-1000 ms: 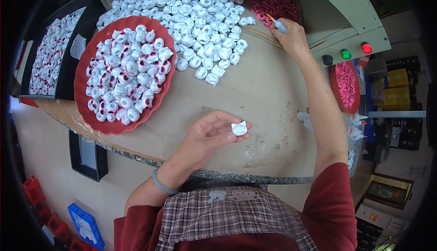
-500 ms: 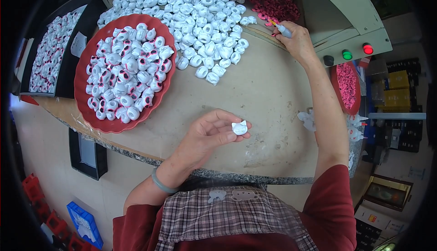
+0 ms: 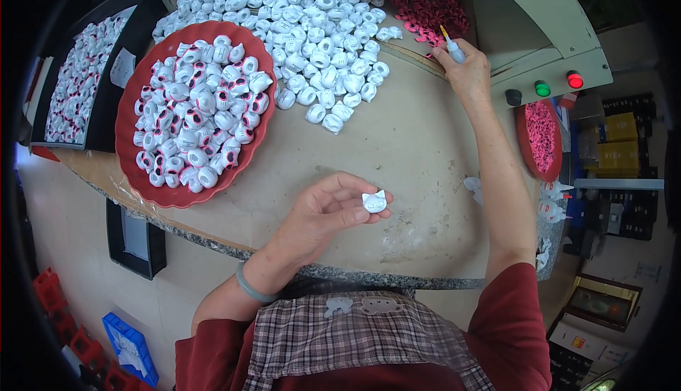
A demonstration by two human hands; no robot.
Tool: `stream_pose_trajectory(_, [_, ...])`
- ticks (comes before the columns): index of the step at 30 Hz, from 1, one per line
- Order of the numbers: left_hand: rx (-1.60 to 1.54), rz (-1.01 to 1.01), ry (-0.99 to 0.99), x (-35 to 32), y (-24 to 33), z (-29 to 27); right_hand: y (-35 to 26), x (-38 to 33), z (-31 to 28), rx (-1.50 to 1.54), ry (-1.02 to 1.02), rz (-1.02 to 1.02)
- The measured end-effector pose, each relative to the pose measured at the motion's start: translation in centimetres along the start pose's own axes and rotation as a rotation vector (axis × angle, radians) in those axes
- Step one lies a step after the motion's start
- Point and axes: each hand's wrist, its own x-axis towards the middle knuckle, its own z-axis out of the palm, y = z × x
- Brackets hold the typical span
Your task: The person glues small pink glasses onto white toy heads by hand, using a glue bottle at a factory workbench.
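Note:
My left hand [image 3: 319, 210] pinches a small white cat-head piece [image 3: 374, 202] between thumb and fingers, above the near middle of the table. Farther off, at the right, my right hand [image 3: 468, 75] is closed around a small pale glue bottle [image 3: 455, 52] with a yellow tip pointing up and away. Its fingertips are beside the near edge of a heap of small pink pieces [image 3: 431, 7]. Whether the fingertips also hold a pink piece is too small to tell. Many white pieces [image 3: 312, 43] lie heaped at the back.
A red scalloped dish [image 3: 126, 136] of white pieces with pink parts stands at left, with a black bin [image 3: 96, 132] beyond it. The pale machine housing [image 3: 528, 72] with round buttons borders the right. Another red dish [image 3: 523, 125] holds pink pieces; white bottles [image 3: 552, 211] lie nearby.
My right hand has drawn slightly right and nearer from the pink heap, and the bottle's tip has swung more upright. My left hand and the cat-head piece have stayed nearly in place.

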Motion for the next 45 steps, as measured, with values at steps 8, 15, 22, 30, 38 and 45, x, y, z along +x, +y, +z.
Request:
stream_pose_trajectory(8, [-0.003,0.004,-0.008,0.1,0.1,0.0,0.1,0.2,1.1,-0.227,0.058,-0.357])
stream_pose_trajectory(15, [0.001,0.005,-0.008,0.1,0.1,0.0,0.4,0.0,1.1,0.032,-0.033,-0.259])
stream_pose_trajectory(22, [0.0,0.021,-0.009,-0.1,-0.2,0.0,0.4,0.1,0.7,-0.087,-0.094,-0.194])
stream_pose_trajectory(30, [0.039,0.045,0.067,0.0,-0.3,0.2,0.3,-5.3,-0.8,0.552,-0.203,-0.013])
stream_pose_trajectory(38, [0.071,0.067,0.085,0.5,-0.5,0.2,-2.2,-16.0,-4.3,0.91,-0.466,0.165])
stream_pose_trajectory(45, [0.176,0.106,0.1,0.4,-1.1,0.7,-2.3,-18.9,-3.7,0.965,-0.596,0.062])
